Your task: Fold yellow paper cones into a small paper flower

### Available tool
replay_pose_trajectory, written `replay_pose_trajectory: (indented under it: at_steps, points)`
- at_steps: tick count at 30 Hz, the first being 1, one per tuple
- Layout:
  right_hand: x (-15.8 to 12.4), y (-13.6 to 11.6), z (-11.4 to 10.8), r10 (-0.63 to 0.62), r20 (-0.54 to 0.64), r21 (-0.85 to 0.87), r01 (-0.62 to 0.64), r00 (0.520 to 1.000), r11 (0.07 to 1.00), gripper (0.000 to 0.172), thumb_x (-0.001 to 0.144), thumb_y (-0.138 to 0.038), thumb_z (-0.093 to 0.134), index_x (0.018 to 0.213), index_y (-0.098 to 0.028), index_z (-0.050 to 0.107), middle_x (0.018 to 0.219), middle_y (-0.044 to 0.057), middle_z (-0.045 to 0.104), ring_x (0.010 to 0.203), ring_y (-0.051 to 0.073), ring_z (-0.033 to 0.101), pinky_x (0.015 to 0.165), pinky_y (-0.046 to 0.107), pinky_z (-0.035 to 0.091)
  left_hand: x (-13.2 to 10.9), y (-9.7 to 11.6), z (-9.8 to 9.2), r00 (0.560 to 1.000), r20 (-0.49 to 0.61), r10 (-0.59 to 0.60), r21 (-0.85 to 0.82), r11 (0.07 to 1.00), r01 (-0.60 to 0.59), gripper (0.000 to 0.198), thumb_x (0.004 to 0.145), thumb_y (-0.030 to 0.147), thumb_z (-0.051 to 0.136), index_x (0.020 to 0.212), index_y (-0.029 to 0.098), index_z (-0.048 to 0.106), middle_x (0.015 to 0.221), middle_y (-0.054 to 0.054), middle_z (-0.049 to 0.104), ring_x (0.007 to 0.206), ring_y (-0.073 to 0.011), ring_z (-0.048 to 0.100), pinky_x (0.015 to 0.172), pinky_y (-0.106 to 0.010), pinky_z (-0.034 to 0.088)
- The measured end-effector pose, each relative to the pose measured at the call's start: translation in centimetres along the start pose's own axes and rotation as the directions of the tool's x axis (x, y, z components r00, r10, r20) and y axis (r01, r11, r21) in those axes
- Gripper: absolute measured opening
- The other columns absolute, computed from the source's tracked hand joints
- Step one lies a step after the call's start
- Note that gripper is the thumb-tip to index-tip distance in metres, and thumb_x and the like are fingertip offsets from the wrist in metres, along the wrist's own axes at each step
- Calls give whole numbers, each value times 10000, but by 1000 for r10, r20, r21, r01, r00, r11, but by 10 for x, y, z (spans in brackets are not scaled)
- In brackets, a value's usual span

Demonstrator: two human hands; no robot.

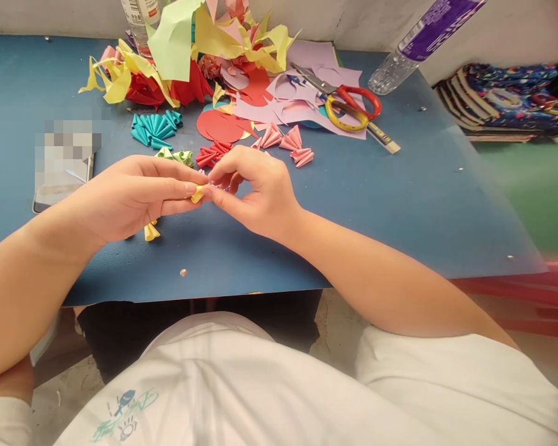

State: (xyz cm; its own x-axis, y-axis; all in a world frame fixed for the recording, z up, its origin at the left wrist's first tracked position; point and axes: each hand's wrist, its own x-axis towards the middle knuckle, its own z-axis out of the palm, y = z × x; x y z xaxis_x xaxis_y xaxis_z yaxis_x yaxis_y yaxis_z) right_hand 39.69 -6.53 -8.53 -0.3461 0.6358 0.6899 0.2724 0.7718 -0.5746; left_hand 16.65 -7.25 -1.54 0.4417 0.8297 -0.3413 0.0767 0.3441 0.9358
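Observation:
Between the fingertips of my left hand (134, 193) is a small rolled yellow paper cone (198, 194). My right hand (255, 186) pinches at the same cone, its thumb and forefinger meeting the left fingertips. Below the left hand lie more yellow paper cones (151, 231). Just beyond both hands are groups of rolled cones: teal cones (154, 128), light green cones (182, 157), red cones (212, 152) and pink cones (292, 139). A few purple ones are mostly hidden behind the right fingers.
Paper scraps (186, 56) in several colours are heaped at the back. Scissors (346, 105) with red and yellow handles rest on them beside a box cutter (384, 137). A phone (62, 167) lies left; a bottle (418, 46) stands back right, another bottle (142, 25) behind the scraps.

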Motion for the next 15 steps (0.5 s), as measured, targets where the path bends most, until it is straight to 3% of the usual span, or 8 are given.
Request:
replay_pose_trajectory:
  at_steps: [3, 7, 11, 15]
  points:
    - [1, -2, 0, -47, -17, 1, 47, 999, 999, 155, 1015, -375, 719, 1005, -226, 678, 947, 18, 749, 781, 112, 674, 691, 269, 609, 0, 1, 0, 1000, -17, -7, -20, 1000, 7, 224, 845, 192, 859, 1063, 170, 902, 1062, -99, 858, 1124, -261, 783, 1146, -406, 592]
    - [2, 2, 2, -137, -17, -21, 137, 990, 990, 222, 921, -357, 818, 1078, -277, 683, 1005, 32, 762, 886, 140, 687, 740, 268, 635, -1, 2, 3, 999, 30, -13, 43, 999, 12, 261, 856, 262, 888, 1110, 200, 900, 1127, -87, 854, 1179, -295, 786, 1161, -415, 583]
    - [3, 8, 2, -228, -34, -21, 227, 973, 974, 159, 944, -235, 745, 1089, -267, 689, 976, 11, 773, 814, 102, 703, 719, 221, 623, -3, 3, 6, 1000, -4, -9, 102, 995, 9, 350, 800, 316, 968, 1122, 225, 866, 1095, -76, 852, 1145, -297, 794, 1125, -447, 588]
    - [2, 7, 1, -177, -43, -24, 176, 983, 984, 71, 969, -223, 726, 1011, -261, 682, 927, 9, 759, 815, 116, 705, 762, 259, 637, -4, 3, 8, 997, -70, 21, 145, 989, -10, 329, 745, 311, 994, 1017, 232, 828, 1004, -63, 856, 1029, -285, 801, 1039, -445, 610]
